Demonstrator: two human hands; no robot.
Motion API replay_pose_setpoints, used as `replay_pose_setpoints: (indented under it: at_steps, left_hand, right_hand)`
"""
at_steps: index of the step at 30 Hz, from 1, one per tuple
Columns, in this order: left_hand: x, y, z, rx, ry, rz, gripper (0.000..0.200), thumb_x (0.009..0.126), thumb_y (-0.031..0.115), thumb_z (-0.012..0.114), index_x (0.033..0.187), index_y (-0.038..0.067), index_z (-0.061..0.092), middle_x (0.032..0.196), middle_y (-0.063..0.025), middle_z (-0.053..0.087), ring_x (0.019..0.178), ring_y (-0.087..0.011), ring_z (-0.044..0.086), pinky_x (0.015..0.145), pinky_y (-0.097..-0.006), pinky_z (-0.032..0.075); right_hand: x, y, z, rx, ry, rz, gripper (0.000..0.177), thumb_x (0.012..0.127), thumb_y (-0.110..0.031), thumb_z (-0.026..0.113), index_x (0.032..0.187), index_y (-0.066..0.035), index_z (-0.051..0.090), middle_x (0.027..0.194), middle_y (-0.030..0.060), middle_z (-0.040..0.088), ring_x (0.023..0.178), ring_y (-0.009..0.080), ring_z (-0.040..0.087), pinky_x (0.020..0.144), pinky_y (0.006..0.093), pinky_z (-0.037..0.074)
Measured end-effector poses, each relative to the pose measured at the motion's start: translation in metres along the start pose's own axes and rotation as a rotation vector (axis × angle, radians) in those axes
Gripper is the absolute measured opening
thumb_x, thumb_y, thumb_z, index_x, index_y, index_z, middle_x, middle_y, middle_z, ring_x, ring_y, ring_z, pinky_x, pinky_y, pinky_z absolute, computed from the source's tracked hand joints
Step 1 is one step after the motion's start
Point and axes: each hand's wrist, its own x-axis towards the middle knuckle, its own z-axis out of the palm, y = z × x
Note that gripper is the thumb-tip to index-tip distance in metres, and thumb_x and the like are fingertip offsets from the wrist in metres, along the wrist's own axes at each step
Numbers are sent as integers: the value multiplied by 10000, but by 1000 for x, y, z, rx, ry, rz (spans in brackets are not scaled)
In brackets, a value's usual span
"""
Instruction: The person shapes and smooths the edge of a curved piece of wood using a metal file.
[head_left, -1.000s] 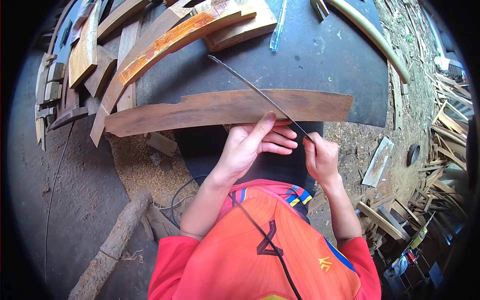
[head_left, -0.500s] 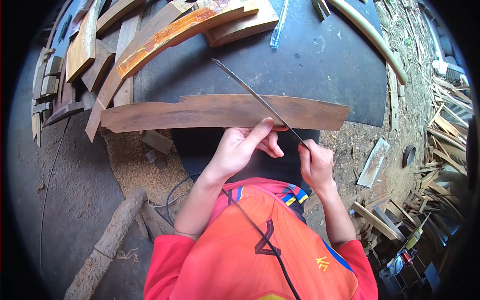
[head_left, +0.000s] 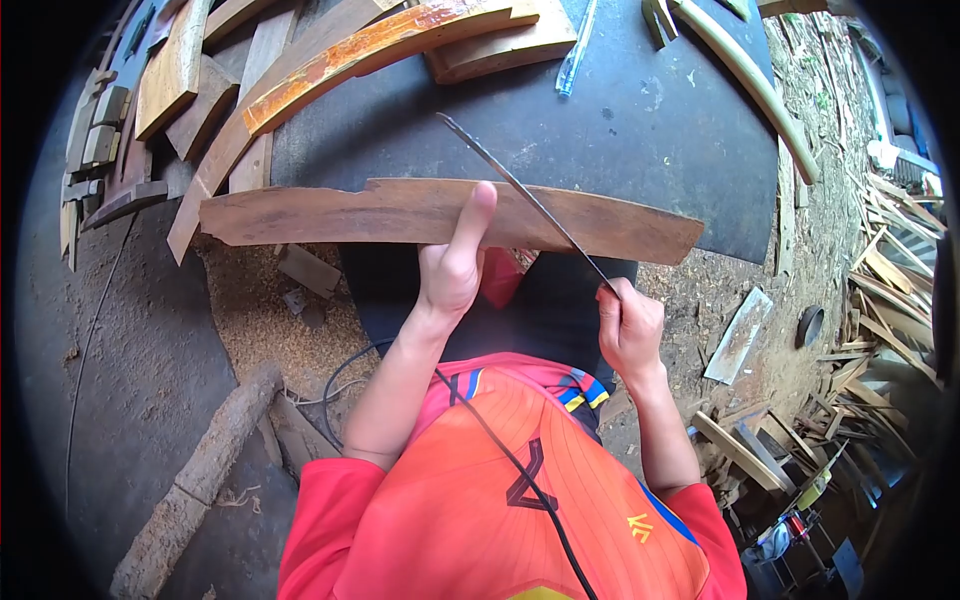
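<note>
A curved brown wooden board (head_left: 340,218) lies crosswise at the near edge of the dark tabletop, with a notch in its upper edge toward the left. My left hand (head_left: 452,265) grips it near the middle, thumb laid over the top face and fingers hidden underneath. In my right hand (head_left: 632,322) is a long, narrow metal file (head_left: 518,188), tapering to a slightly bent tip. Its shaft crosses above the board to the right of my left thumb, pointing up and left. My right fist covers the handle end.
Several cut wood pieces, one an orange-stained curved piece (head_left: 345,62), lie at the back left. A pen (head_left: 577,50) and a pale curved rod (head_left: 750,85) lie farther back. A log (head_left: 200,490) lies on the floor at left; wood scraps (head_left: 890,300) are heaped at right.
My left hand has moved left and up from beside the file, and now holds the board with its thumb on top. The board has tilted slightly; the file stays across it.
</note>
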Motion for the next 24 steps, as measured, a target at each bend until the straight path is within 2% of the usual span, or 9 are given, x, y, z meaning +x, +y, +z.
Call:
replay_pose_setpoints:
  at_steps: [1,4,9,14,18,19,22,23,24]
  left_hand:
    - [1,0,-1,70,15,26,268,1028,219,696,1247,88,611,1146,-21,650,1073,-122,644,913,-325,550]
    - [-3,9,9,-83,35,-39,250,1016,181,704,1227,84,612,1124,-15,640,1037,-105,641,904,-325,554]
    - [-3,10,14,-73,76,-50,243,1016,173,702,1220,66,622,1114,-26,659,1021,-116,664,890,-334,572]
    - [0,9,14,16,128,-55,249,1020,191,705,1214,53,629,1079,-41,685,976,-138,695,875,-348,596]
    - [-8,12,18,-33,148,-125,247,1022,187,703,1213,50,628,1075,-46,683,974,-141,694,875,-349,594]
    - [-6,16,20,-69,138,-139,244,1023,183,702,1213,49,628,1078,-46,681,978,-140,690,875,-348,591]
    - [-1,12,14,36,87,-30,225,1028,183,693,1199,51,630,1080,-52,674,981,-139,680,868,-348,581]
    - [-2,8,16,47,139,-27,200,1033,181,684,1179,55,633,1084,-54,668,982,-134,670,862,-337,570]
    - [-2,10,17,42,145,-53,200,1032,180,686,1178,54,634,1083,-52,668,981,-134,671,863,-335,570]
  right_hand:
    - [0,0,0,-4,-2,4,119,962,-61,669,858,-52,611,625,117,583,531,329,605,495,408,445]
    - [0,3,3,-9,13,-16,103,958,-65,671,868,-54,621,635,115,599,537,328,614,498,406,453]
    - [3,13,6,-7,14,-105,74,951,-71,673,890,-44,641,652,114,617,544,320,631,502,397,468]
    - [-6,72,5,-68,-16,-205,72,932,-81,689,874,-46,662,681,101,642,560,308,647,516,394,494]
    - [32,28,7,7,-6,-327,86,934,-34,652,853,-15,669,738,140,657,663,329,668,645,412,514]
    - [32,28,8,40,-20,-285,76,925,-24,642,858,-14,679,770,148,674,734,348,686,715,432,525]
    - [24,55,15,3,30,-283,53,902,-67,690,892,-23,718,875,162,715,803,376,704,770,475,539]
    - [22,60,16,-23,67,-340,57,886,-41,680,897,-15,730,933,171,737,892,392,716,871,484,534]
    - [31,42,15,2,66,-337,56,895,-35,667,886,-10,716,897,162,723,866,374,712,832,468,532]
